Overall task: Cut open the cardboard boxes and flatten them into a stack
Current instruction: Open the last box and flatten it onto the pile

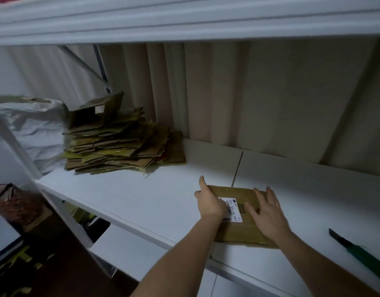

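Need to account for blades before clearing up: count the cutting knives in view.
1: a green-handled knife lies on the white shelf, right of the cardboard box under both hands. Others could be hidden behind the flattened stack.

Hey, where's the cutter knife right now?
The cutter knife lies on the white shelf at the head view's lower right, just right of the right hand, untouched.
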